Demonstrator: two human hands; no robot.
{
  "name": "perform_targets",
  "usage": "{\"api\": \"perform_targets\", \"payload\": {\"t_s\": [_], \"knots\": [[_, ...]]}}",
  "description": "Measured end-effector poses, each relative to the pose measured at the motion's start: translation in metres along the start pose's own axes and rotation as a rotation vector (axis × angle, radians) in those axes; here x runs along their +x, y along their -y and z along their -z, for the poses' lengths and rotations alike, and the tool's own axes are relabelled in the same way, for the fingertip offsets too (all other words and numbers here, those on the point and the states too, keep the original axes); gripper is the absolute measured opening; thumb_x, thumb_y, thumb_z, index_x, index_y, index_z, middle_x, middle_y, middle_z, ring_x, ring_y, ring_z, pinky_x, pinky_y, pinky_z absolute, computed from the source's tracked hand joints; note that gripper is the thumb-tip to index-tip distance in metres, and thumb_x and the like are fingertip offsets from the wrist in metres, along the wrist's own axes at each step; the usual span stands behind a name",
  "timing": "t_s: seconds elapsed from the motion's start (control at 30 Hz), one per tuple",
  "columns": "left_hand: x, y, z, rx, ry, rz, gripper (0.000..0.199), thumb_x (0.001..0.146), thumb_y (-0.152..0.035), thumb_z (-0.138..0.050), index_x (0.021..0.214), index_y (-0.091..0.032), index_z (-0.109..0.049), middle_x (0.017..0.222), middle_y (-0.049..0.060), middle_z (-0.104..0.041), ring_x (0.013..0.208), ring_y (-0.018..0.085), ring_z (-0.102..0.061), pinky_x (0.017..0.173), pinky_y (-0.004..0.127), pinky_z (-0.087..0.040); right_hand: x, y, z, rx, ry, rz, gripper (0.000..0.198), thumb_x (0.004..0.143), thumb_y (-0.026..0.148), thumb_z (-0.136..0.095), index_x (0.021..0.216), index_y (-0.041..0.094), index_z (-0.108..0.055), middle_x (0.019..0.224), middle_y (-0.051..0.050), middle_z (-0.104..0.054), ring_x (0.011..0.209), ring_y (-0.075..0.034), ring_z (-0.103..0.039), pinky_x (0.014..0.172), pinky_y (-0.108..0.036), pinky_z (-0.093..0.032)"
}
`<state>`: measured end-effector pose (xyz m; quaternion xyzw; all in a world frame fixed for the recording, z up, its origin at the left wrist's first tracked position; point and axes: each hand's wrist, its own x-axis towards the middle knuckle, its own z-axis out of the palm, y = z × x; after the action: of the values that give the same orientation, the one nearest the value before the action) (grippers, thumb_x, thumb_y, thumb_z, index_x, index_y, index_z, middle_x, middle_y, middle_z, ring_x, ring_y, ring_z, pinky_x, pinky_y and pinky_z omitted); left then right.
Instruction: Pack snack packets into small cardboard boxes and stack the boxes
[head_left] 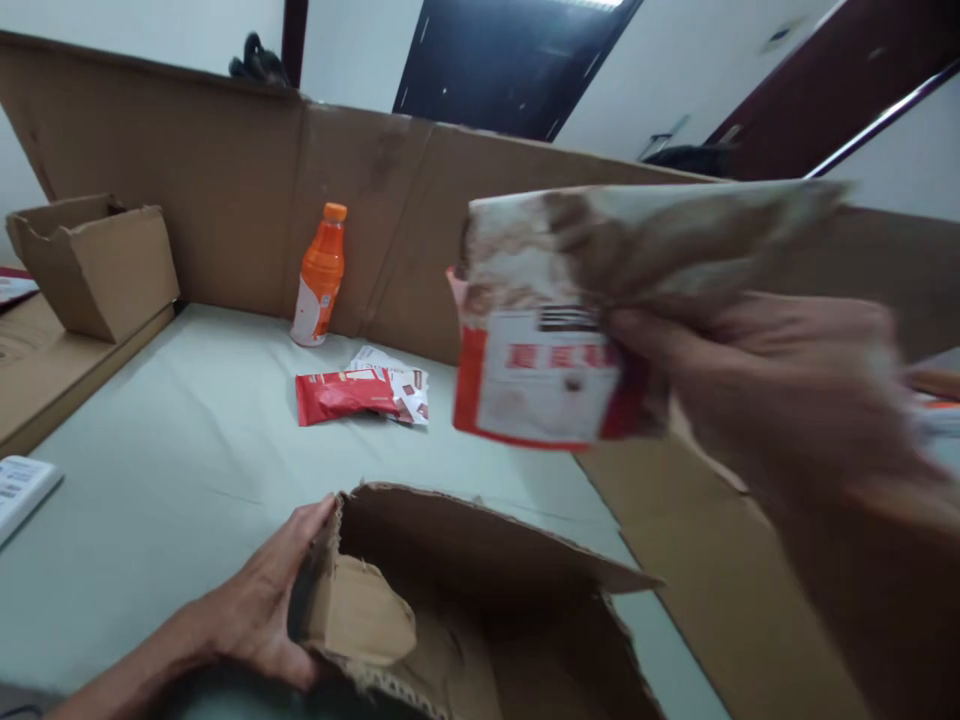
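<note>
Cardboard box held at its torn flap by left hand; right hand pinches blurred, probably foil, packet above it, loose grip could drop it outside.

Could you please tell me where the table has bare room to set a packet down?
The widest bare stretch of the table lies between the small cardboard box on the left, the red packets and the open carton under the left hand. It is crowded around the orange bottle and the packets.
</note>
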<state>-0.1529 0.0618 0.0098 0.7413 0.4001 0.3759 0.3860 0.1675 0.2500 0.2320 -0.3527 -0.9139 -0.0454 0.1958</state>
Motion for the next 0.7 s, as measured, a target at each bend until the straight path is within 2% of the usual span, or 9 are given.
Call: {"api": "perform_targets", "payload": {"t_s": [0.07,0.17,0.23,0.33,0.4,0.5,0.57,0.63,0.7], "knots": [[-0.001,0.005,-0.002,-0.003,0.016,0.008,0.145,0.064,-0.054,-0.091,0.168,-0.041,0.009,0.177,0.014,-0.011,0.158,0.055,-0.02,0.124,0.077,-0.024,0.041,0.0,-0.032,-0.116,0.04,0.011,0.033,0.106,0.041,-0.05,0.113,0.021,-0.075,0.099,-0.012,-0.077,0.106,-0.027,-0.066,0.084,-0.034,-0.053],[-0.001,0.007,-0.002,-0.018,0.032,0.017,0.147,0.063,-0.059,-0.091,0.168,-0.041,0.009,0.178,0.014,-0.009,0.158,0.056,-0.018,0.124,0.077,-0.022,0.092,0.005,-0.094,-0.161,0.064,0.027,0.032,0.107,0.038,-0.051,0.119,0.018,-0.072,0.114,-0.013,-0.075,0.115,-0.027,-0.063,0.092,-0.037,-0.052],[0.0,0.007,0.0,-0.028,0.027,0.013,0.147,0.062,-0.061,-0.091,0.169,-0.04,0.007,0.178,0.014,-0.011,0.158,0.056,-0.019,0.125,0.076,-0.023,0.113,0.007,-0.136,-0.168,0.083,0.034,0.031,0.106,0.038,-0.055,0.125,0.017,-0.069,0.124,-0.013,-0.071,0.116,-0.027,-0.064,0.097,-0.043,-0.052],[-0.004,0.009,0.007,-0.024,-0.003,0.006,0.15,0.06,-0.062,-0.093,0.168,-0.043,0.009,0.179,0.013,-0.011,0.157,0.057,-0.02,0.124,0.077,-0.024,0.126,0.008,-0.19,-0.163,0.152,0.05,0.033,0.1,0.031,-0.064,0.131,0.019,-0.067,0.133,-0.012,-0.069,0.119,-0.028,-0.065,0.098,-0.046,-0.054],[-0.007,0.013,0.009,-0.015,-0.003,0.005,0.152,0.059,-0.064,-0.093,0.168,-0.044,0.01,0.179,0.012,-0.009,0.158,0.058,-0.019,0.124,0.077,-0.023,0.124,0.005,-0.211,-0.141,0.177,0.058,0.039,0.099,0.024,-0.061,0.137,0.019,-0.066,0.141,-0.015,-0.067,0.125,-0.03,-0.064,0.098,-0.044,-0.054],[-0.009,0.021,0.006,-0.021,0.015,0.018,0.154,0.056,-0.067,-0.094,0.17,-0.04,0.006,0.179,0.013,-0.009,0.158,0.058,-0.016,0.126,0.075,-0.02,0.108,-0.003,-0.219,-0.093,0.143,0.068,0.046,0.1,0.023,-0.049,0.144,0.017,-0.062,0.155,-0.018,-0.057,0.136,-0.033,-0.058,0.106,-0.048,-0.051],[-0.007,0.024,0.002,-0.025,0.026,0.03,0.159,0.052,-0.07,-0.095,0.171,-0.035,0.004,0.179,0.016,-0.009,0.158,0.059,-0.014,0.126,0.075,-0.018,0.086,-0.009,-0.219,-0.052,0.108,0.082,0.045,0.1,0.024,-0.045,0.139,0.018,-0.066,0.156,-0.018,-0.056,0.136,-0.034,-0.058,0.109,-0.051,-0.049],[-0.003,0.021,0.001,-0.017,0.018,0.028,0.164,0.047,-0.072,-0.096,0.171,-0.032,0.004,0.178,0.02,-0.012,0.158,0.059,-0.017,0.126,0.075,-0.018,0.057,-0.014,-0.223,-0.009,0.075,0.089,0.042,0.098,0.027,-0.046,0.129,0.017,-0.072,0.15,-0.02,-0.061,0.131,-0.036,-0.062,0.106,-0.054,-0.052],[-0.001,0.012,0.011,0.021,-0.075,0.019,0.162,0.05,-0.075,-0.093,0.171,-0.03,0.005,0.176,0.02,-0.019,0.156,0.055,-0.029,0.124,0.072,-0.029,0.024,-0.019,-0.235,0.041,0.03,0.065,0.043,0.095,0.031,-0.046,0.122,0.015,-0.076,0.144,-0.022,-0.064,0.126,-0.039,-0.065,0.1,-0.056,-0.055]]}}
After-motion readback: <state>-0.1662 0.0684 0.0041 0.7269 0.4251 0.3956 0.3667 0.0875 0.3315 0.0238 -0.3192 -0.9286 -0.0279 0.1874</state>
